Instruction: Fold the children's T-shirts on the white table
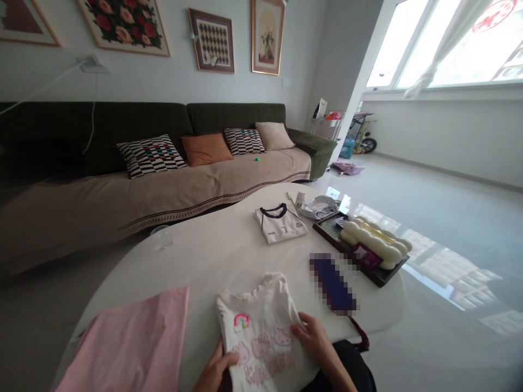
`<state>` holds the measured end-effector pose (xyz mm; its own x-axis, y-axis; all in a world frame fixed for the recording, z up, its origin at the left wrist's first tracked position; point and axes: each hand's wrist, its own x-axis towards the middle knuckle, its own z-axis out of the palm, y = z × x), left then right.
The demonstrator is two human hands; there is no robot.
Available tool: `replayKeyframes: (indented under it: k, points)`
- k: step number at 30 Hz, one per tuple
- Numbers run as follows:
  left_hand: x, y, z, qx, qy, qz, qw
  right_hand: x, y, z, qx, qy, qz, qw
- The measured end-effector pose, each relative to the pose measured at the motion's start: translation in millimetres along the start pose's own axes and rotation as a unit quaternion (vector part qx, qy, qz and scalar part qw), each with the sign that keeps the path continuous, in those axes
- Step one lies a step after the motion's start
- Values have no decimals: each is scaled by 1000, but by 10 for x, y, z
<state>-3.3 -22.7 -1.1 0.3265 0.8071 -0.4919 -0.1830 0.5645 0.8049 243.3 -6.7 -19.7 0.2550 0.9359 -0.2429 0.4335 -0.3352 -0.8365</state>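
Observation:
A white T-shirt [265, 310] with pink cartoon cats and a rainbow patch lies at the near edge of the table, folded in at the sides. My left hand [218, 363] grips its lower left side, thumb on top. On the opposite side, my right hand [312, 335] pinches the shirt's edge between thumb and fingers. The fingers beneath the cloth are hidden. Farther back rests a folded white jersey [281, 224] with a dark collar. Pink cloth [134, 340] is spread flat to the left of the shirt.
On the white table [200, 245] a dark tray [382, 279] carries a cream bumpy tissue box [373, 239]. A blurred blue-purple item [334, 283] lies before it. A clear cup [162, 237] stands at the left, a plastic-lined dish [318, 207] at the back. Behind runs a sofa [229, 174].

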Motion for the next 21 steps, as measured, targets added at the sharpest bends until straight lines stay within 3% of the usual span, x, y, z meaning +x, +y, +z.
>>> replayKeyframes:
  k: [4,8,14,16,18,21]
  points:
    - [168,462,234,-58,-70,3,996,331,-310,-428,69,-47,-15,996]
    - [647,1058,520,-84,-126,44,987,886,-761,-840,88,-115,-48,988]
    - [1759,1802,796,-99,-160,188,964,2074,-1273,-1256,-30,2,-130,991]
    - [2140,1887,829,-65,-128,198,970,2443,-1310,-1320,-75,47,-137,987]
    - [2476,1836,831,-1,-53,159,986,2709,-1267,-1275,-129,96,-135,978]
    - [2777,1552,764,93,72,89,989,2860,-1089,-923,-194,137,-139,961]
